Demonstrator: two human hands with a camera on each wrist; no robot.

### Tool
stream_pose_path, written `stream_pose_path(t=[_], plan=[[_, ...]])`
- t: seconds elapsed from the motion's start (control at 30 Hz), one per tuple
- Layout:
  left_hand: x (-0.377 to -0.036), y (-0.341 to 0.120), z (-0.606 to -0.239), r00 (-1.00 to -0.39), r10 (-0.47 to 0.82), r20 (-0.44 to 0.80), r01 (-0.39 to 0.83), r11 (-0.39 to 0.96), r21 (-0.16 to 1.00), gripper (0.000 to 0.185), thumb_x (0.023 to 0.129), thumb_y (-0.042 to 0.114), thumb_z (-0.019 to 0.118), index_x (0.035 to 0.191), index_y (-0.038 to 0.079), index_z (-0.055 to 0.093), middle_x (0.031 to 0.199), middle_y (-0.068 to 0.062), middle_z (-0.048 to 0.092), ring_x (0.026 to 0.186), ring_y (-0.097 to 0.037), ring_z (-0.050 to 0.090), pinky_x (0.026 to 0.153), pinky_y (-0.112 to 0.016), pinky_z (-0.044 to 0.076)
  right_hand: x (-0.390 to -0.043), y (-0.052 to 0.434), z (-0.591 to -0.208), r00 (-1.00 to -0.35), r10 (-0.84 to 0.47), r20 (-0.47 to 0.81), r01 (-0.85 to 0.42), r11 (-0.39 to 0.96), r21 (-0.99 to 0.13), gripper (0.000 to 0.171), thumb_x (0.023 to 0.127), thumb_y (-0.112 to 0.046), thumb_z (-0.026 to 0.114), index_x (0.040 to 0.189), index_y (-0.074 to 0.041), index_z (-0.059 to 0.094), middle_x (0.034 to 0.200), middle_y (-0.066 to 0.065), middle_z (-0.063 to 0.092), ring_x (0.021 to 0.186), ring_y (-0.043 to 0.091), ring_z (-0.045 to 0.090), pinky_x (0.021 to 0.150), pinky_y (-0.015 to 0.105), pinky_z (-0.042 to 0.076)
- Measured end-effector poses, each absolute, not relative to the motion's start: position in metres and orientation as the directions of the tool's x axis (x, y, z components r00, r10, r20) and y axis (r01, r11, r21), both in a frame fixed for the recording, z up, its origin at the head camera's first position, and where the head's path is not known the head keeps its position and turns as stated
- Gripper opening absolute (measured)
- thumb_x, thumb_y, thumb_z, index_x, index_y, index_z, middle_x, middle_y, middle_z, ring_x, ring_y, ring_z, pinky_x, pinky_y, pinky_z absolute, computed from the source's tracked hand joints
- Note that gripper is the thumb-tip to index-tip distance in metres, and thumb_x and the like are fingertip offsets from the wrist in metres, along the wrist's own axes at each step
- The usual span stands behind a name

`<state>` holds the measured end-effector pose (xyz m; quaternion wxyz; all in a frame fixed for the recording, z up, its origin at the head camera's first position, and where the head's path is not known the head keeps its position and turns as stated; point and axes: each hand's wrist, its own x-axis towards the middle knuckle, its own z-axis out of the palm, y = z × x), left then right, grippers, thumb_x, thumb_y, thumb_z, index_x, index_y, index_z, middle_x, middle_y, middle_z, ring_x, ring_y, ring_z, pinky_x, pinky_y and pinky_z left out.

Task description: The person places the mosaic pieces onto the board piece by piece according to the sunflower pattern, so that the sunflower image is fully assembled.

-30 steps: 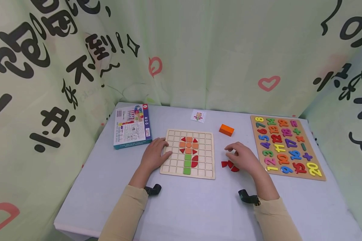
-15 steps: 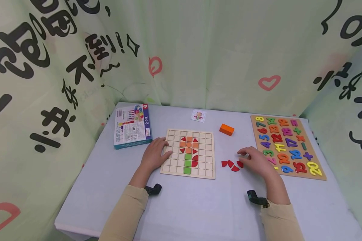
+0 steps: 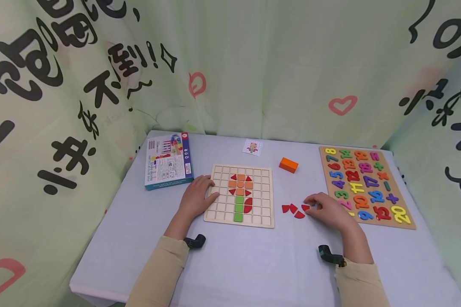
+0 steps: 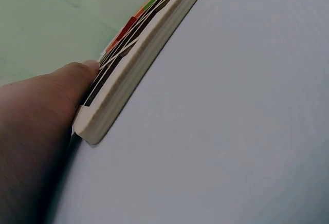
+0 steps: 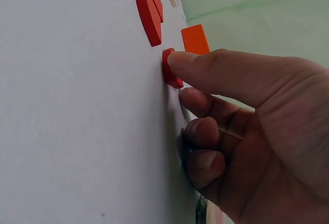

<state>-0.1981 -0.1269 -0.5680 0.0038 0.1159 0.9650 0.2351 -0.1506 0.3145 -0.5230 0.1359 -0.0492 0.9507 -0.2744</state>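
A wooden grid board (image 3: 261, 213) lies flat, with orange squares, red triangles and green squares (image 3: 239, 208) set in it, plus red quarter-circle pieces (image 3: 248, 205) beside the green column. My left hand (image 3: 195, 197) rests at its left edge, the thumb (image 4: 77, 75) over the rim in the left wrist view. To the right of the board, my right hand (image 3: 332, 212) pinches a red quarter-circle piece (image 5: 172, 69) at the table surface, thumb on its near side. The index finger is hidden behind the thumb. Several loose red pieces (image 3: 293, 208) lie just left of it.
An orange block (image 3: 288, 165) and a small pattern card (image 3: 252, 147) lie behind the board. The number puzzle board (image 3: 369, 187) stands close to the right forearm. A puzzle box (image 3: 169, 162) lies at the back left. Curtains enclose the table.
My right hand has shifted right and slightly nearer, off the cluster of red pieces and onto the rightmost one. The left hand and the grid board have stayed still.
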Motion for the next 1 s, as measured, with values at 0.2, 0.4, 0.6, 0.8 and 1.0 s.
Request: stream_pose_path(t=[0.2,0.4,0.6,0.8,1.0], plan=[[-0.1997,-0.1272,-0.5717,-0.971,0.228,0.064,0.232,0.864,0.447,0.043,0.094,0.053,0.059,0.122,0.021,0.058,0.155,-0.001,0.043,0.148,-0.024,0.033,0.122,-0.046,0.030,-0.1497,0.3135,-0.5235,-0.962,-0.173,-0.209,-0.039,0.849,-0.526,0.027,0.092,-0.023,0.069,0.118,-0.017,0.066,0.105,0.005,0.063,0.091,0.020,0.052,0.071,0.026,0.048],[-0.2004,-0.1276,-0.5724,-0.969,0.236,0.073,0.244,0.869,0.431,0.042,0.094,0.052,0.059,0.121,0.020,0.058,0.154,-0.001,0.043,0.147,-0.024,0.034,0.122,-0.043,0.030,-0.1514,0.3127,-0.5246,-0.963,-0.176,-0.205,-0.043,0.848,-0.528,0.035,0.090,-0.029,0.072,0.121,-0.016,0.064,0.110,0.006,0.063,0.095,0.021,0.052,0.074,0.027,0.049],[-0.2002,-0.1272,-0.5712,-0.970,0.235,0.063,0.239,0.870,0.432,0.042,0.094,0.052,0.059,0.122,0.020,0.058,0.155,-0.001,0.043,0.147,-0.023,0.033,0.122,-0.043,0.029,-0.1536,0.3100,-0.5264,-0.970,-0.147,-0.196,-0.026,0.858,-0.513,0.029,0.090,-0.028,0.072,0.115,-0.015,0.065,0.109,0.007,0.064,0.093,0.022,0.053,0.074,0.028,0.049],[-0.1997,-0.1274,-0.5708,-0.970,0.233,0.069,0.239,0.867,0.437,0.042,0.094,0.052,0.059,0.121,0.020,0.058,0.154,-0.001,0.043,0.147,-0.024,0.034,0.122,-0.044,0.030,-0.1534,0.3116,-0.5261,-0.972,-0.121,-0.202,0.000,0.856,-0.516,0.027,0.094,-0.031,0.067,0.117,-0.016,0.066,0.111,0.009,0.065,0.096,0.024,0.054,0.076,0.033,0.052],[-0.2001,-0.1273,-0.5708,-0.970,0.233,0.066,0.238,0.866,0.439,0.042,0.094,0.052,0.059,0.121,0.020,0.058,0.155,-0.001,0.043,0.147,-0.023,0.033,0.122,-0.044,0.029,-0.1539,0.3138,-0.5250,-0.973,-0.058,-0.224,0.072,0.844,-0.531,0.032,0.102,-0.030,0.054,0.128,-0.013,0.062,0.128,0.017,0.062,0.117,0.036,0.054,0.096,0.057,0.051]])
